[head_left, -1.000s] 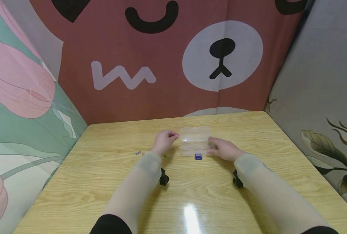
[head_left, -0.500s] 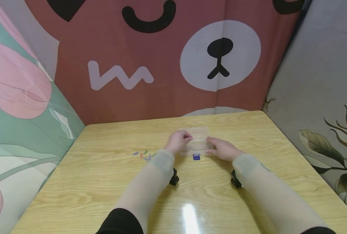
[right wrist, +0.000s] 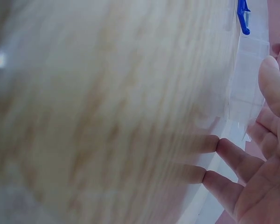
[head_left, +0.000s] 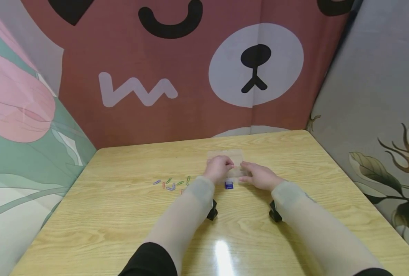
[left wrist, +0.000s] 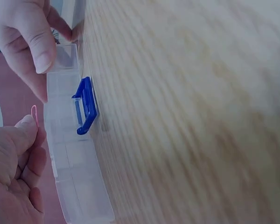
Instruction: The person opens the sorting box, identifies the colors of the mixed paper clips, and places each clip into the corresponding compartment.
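A clear plastic box (head_left: 237,154) with its lid raised stands on the table, a blue latch (left wrist: 87,107) at its front. Over its compartments my left hand (head_left: 219,167) pinches a pink paper clip (left wrist: 34,112) between thumb and fingers, the loop pointing up. My right hand (head_left: 261,176) is at the box's right end with fingers spread. In the right wrist view two of its fingertips (right wrist: 224,145) touch the tabletop beside the box, and the thumb is near the front wall. The left hand partly hides the box in the head view.
Several coloured paper clips, among them a blue one (head_left: 173,186) and a green one (head_left: 180,183), lie scattered on the wooden table (head_left: 87,214) left of the box. A printed bear curtain (head_left: 138,122) hangs behind the table's far edge.
My left hand has moved right, from beside the box to over it, still pinching the clip. This uncovers the scattered clips. My right hand stays at the box's right end.
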### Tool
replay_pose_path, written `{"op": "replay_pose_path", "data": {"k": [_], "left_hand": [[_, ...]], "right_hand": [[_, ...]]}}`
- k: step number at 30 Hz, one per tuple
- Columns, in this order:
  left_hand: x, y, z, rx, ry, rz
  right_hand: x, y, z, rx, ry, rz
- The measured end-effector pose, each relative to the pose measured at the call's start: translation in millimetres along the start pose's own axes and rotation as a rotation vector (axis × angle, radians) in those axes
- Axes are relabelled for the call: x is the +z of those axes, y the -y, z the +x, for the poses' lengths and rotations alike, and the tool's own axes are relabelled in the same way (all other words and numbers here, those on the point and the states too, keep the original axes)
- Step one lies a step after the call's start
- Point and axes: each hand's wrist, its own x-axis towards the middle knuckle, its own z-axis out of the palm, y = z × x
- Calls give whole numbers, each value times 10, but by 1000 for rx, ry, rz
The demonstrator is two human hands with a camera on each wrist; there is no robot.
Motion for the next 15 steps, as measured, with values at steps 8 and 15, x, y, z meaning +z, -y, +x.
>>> {"op": "replay_pose_path", "data": {"k": [8, 15], "left_hand": [[67, -42, 45, -4, 11, 37], [99, -86, 74, 33, -13, 102]], "right_hand": [[3, 16, -12, 6, 2, 6], [5, 5, -8, 2, 2, 9]]}}
